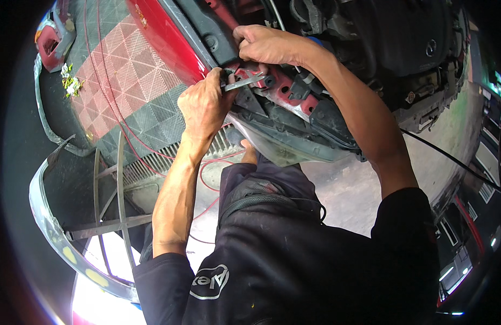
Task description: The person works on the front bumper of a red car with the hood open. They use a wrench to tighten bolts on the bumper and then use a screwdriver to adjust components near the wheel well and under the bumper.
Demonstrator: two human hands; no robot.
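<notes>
I am bent over the front corner of a red car [169,46] with its engine bay open. My left hand [206,100] is closed on a flat silver metal tool [244,81], which lies across the red bracket area above the headlight [280,149]. My right hand [269,44] is farther up, fingers curled at the edge of the black trim [204,38] along the fender; what its fingertips hold is hidden. Below it are red metal with bolt holes [310,103] and black plastic parts.
Removed bumpers [61,227] lie at left, one on a metal stand [120,189]. Red hoses [136,135] cross the tiled mat [107,86] and floor grate. A black engine cover [396,32] is at upper right, a black cable [445,154] below it. Another vehicle [464,233] stands at right.
</notes>
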